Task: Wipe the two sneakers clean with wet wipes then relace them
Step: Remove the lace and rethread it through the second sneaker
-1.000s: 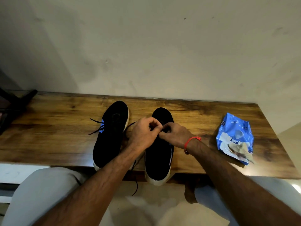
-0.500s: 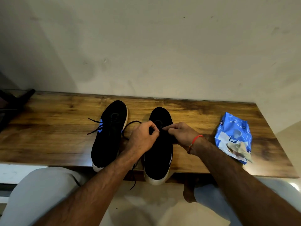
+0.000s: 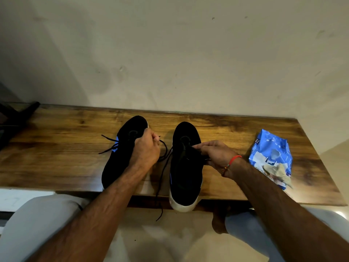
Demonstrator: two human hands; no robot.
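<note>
Two black sneakers with white soles are set side by side on a wooden table [image 3: 56, 148], toes toward the wall [image 3: 170, 53], heels at the near edge. The right sneaker [image 3: 186, 167] is worked on: its black lace [image 3: 163, 176] is pinched near one end by the curled fingers of the left hand [image 3: 146, 150], which is raised between the two shoes, while the loose length is draped over the table edge. The tongue area of this shoe is pinched by the right hand [image 3: 215, 155], a red thread band [image 3: 234, 159] being worn at the wrist. The left sneaker [image 3: 120, 152] is partly covered by the left forearm. A blue pack of wet wipes [image 3: 270, 152] is seen well apart to the right, a used wipe [image 3: 277, 173] lying on it.
</note>
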